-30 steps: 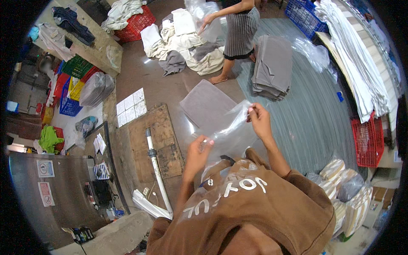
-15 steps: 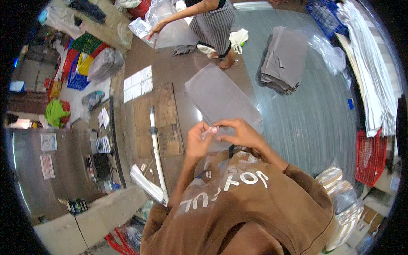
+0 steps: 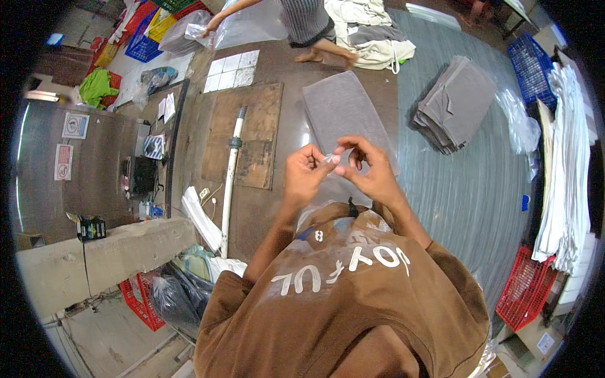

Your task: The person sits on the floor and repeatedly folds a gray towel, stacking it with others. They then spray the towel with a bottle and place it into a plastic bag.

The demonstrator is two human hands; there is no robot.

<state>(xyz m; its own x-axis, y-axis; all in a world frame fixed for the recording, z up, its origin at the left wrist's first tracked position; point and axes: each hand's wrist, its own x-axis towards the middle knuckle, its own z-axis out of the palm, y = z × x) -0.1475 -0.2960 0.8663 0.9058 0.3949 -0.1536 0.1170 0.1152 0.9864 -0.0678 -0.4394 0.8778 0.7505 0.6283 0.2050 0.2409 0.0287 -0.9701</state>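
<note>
Close to my body, my left hand (image 3: 307, 174) is closed in a pinch on the edge of a clear plastic bag (image 3: 342, 188). The thin film hangs below my fingers over the front of my shirt. My right hand (image 3: 367, 165) is beside it, thumb and index fingertips curled near the same edge, with a gap between them; whether they touch the film I cannot tell. Just beyond my hands a folded grey cloth (image 3: 343, 104) lies flat on the table. A thick stack of folded grey cloths (image 3: 459, 101) rests farther right.
A white pole (image 3: 230, 183) and a wooden board (image 3: 242, 135) are to the left. Clear plastic (image 3: 522, 129), white cloths (image 3: 561, 164) and a red crate (image 3: 526, 286) line the right side. Another person's leg (image 3: 331, 50) is at the far edge, near cream cloths (image 3: 365, 31).
The view has shifted, so the table appears farther right and more cream cloth shows. My fingertips have drawn slightly apart at the bag's edge. The other person has moved.
</note>
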